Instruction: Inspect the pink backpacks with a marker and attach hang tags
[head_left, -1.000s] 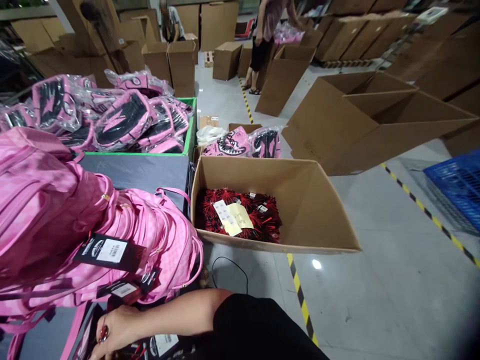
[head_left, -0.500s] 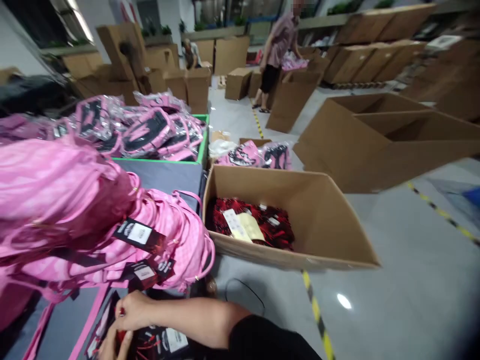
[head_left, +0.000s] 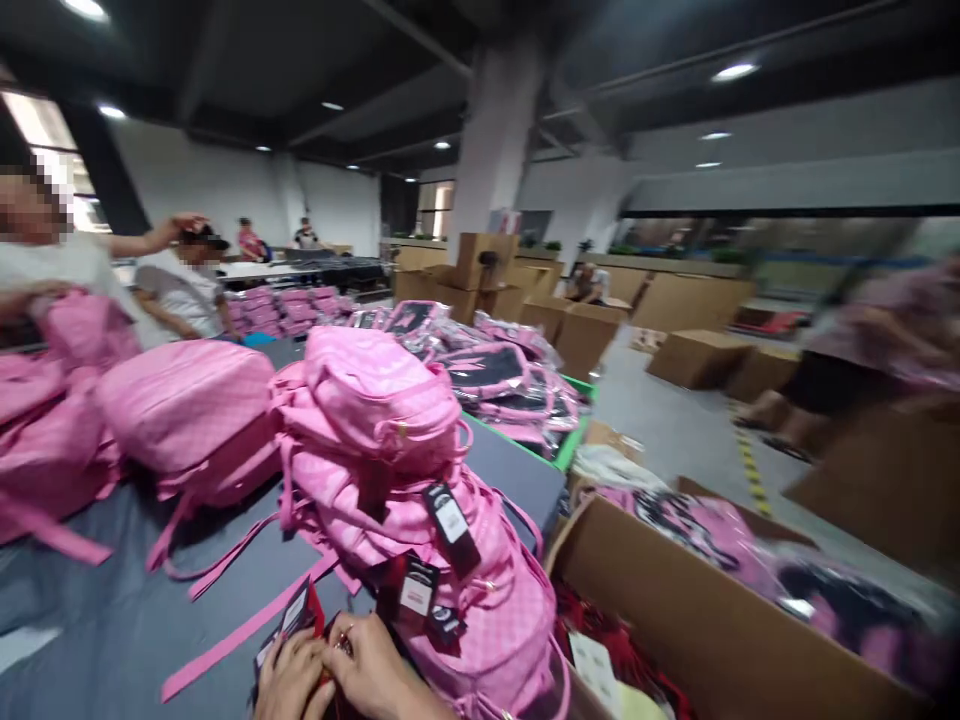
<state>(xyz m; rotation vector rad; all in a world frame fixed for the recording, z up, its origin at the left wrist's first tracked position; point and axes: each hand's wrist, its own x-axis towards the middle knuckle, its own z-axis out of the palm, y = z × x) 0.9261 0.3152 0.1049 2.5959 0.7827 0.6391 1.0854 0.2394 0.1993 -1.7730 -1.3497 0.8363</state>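
Observation:
At the bottom of the view my left hand (head_left: 294, 676) and my right hand (head_left: 371, 662) are side by side, fingers bent around dark tags (head_left: 296, 612) with a red edge. The fingers hide much of what they hold. Just beyond them a pile of pink backpacks (head_left: 375, 400) lies on the grey table (head_left: 150, 620), with black hang tags (head_left: 416, 592) on its front. A pink strap (head_left: 240, 640) stretches over the table left of my hands.
An open cardboard box (head_left: 720, 620) with red-and-black items stands at the right. Behind the pile, a green-edged bin (head_left: 581, 425) holds wrapped pink bags. More pink backpacks (head_left: 187, 400) sit left, near two people. Another person (head_left: 862, 340) is at the far right.
The view has swung left and up, bringing in more backpacks and people. My hands are now together at the tags, and the box has shifted towards the lower right of the view.

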